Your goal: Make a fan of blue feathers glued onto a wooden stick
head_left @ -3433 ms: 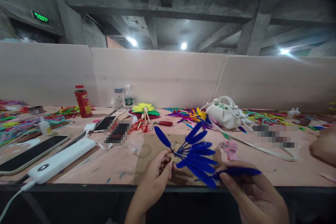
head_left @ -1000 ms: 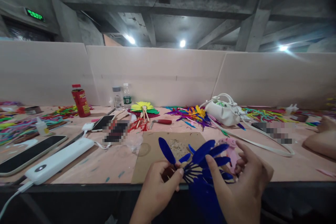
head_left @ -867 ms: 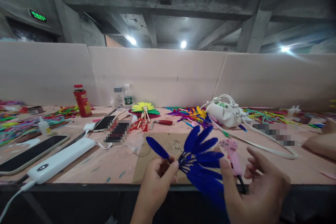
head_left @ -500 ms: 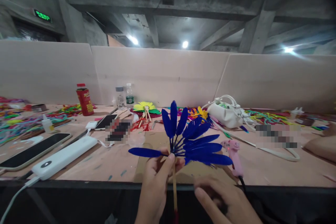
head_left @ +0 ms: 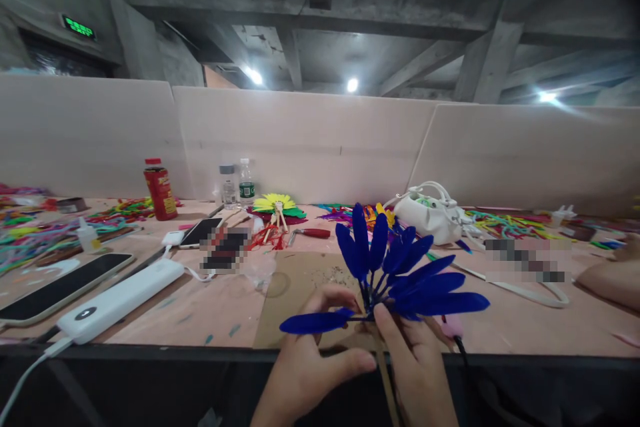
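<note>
A fan of blue feathers (head_left: 400, 260) is joined to a thin wooden stick (head_left: 384, 373) that slants down below it. My right hand (head_left: 417, 360) pinches the feather bases at the top of the stick, thumb in front. On the left side, my left hand (head_left: 317, 363) has its fingers curled behind the joint, near the quill of one blue feather (head_left: 315, 323) that points left. The left thumb is held apart from the stick. Whether the left fingertips grip that quill is hidden. A cardboard sheet (head_left: 280, 293) lies beneath.
A pink glue gun (head_left: 453, 325) is partly behind my right hand. Red-handled pliers (head_left: 313, 233), a yellow feather piece (head_left: 275, 203) and a white bag (head_left: 430, 213) lie farther back. On the left are a power bank (head_left: 120, 300), phones and bottles. Another person's arm (head_left: 610, 280) rests at right.
The feather fan has moved right and slightly down. My right hand has come up and taken hold at the feather bases; my left thumb has come off them.
</note>
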Demonstrator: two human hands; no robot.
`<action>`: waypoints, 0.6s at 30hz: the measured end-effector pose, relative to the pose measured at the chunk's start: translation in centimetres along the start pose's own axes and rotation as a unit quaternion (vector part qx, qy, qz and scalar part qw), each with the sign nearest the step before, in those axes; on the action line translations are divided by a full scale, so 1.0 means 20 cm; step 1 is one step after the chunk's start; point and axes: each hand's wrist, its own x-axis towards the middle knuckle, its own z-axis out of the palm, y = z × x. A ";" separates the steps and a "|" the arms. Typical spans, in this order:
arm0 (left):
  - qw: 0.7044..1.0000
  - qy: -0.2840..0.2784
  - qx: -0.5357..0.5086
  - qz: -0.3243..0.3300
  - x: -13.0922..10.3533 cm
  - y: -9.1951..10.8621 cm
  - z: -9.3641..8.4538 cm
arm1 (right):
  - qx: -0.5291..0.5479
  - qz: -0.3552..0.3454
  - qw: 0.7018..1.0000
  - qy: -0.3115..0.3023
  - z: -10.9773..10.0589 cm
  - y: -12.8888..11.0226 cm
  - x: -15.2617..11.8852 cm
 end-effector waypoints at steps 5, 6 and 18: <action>0.993 0.046 -0.081 0.070 -0.03 0.05 -0.13 | 0.061 0.081 0.993 -0.059 0.01 -0.04 -0.03; 0.994 0.046 -0.072 0.068 -0.04 0.06 -0.14 | 0.056 0.090 0.992 -0.069 0.02 -0.05 -0.03; 0.988 0.091 0.120 -0.019 -0.04 0.10 -0.08 | -0.001 0.101 0.973 -0.207 0.01 -0.06 -0.03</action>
